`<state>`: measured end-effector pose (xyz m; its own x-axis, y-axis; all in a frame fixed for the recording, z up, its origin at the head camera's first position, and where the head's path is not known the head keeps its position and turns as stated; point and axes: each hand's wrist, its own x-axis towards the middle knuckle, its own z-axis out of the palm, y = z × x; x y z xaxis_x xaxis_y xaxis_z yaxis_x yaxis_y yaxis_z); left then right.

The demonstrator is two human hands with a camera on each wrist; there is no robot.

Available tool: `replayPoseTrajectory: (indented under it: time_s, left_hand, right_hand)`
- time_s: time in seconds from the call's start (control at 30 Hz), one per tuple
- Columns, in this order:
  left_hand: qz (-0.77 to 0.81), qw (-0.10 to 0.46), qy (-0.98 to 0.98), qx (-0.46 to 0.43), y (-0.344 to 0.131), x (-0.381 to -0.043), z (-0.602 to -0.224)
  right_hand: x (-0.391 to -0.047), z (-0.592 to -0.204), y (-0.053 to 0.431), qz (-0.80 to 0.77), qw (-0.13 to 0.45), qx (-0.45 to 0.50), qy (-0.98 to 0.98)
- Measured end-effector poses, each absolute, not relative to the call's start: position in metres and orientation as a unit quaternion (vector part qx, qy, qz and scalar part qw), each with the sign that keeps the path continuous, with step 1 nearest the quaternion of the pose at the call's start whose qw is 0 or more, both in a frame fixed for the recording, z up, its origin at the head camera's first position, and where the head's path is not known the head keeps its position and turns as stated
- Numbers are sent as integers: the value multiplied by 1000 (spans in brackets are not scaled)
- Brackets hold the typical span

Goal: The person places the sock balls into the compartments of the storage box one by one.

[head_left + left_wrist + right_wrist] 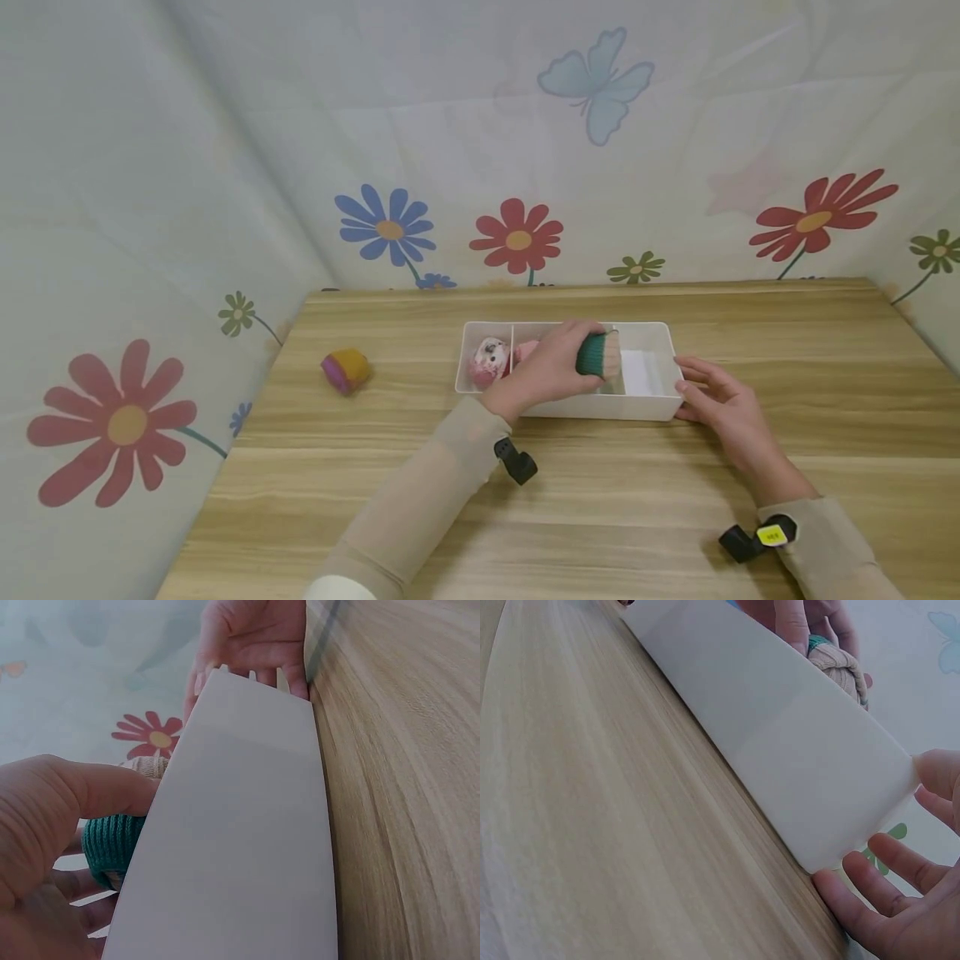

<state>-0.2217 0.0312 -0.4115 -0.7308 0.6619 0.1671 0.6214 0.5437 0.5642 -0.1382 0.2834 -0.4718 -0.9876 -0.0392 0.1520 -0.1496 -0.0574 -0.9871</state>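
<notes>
Rolled sock [598, 356] seen in green and beige; divided box [577, 407] in white; backdrop [450, 125] printed with red, blue flowers [517, 240].

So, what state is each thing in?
Green bundle: held
Left fingers: gripping it
White box: upright, open-topped
Right fingers: touching the box's end
Red-and-white bundle: inside the box
Pink bundle: in the box, mostly hidden
Yellow-and-purple bundle: on the table, untouched
Flowered cloth: hanging, creased
</notes>
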Motion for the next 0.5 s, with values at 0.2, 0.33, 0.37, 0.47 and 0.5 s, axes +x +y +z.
replayPoseTrajectory:
  time_s: [0.2,0.33,0.37,0.47,0.5]
  left_hand:
    - [291,32,887,358,30,-222,-415]
    - [280,29,892,353,29,-222,-416]
    - [278,28,893,354,29,-222,-416]
    - [280,29,892,355,27,-222,-416]
    - [282,30,891,355,27,-222,-416]
  right_hand:
    - [-138,-472,283,721,36,64,-689]
    - [-139,-472,283,721,36,63,-690]
    - [-139,-472,283,721,36,63,-690]
    - [-139,-472,283,722,37,64,-688]
    - [-139,-472,283,722,38,65,-688]
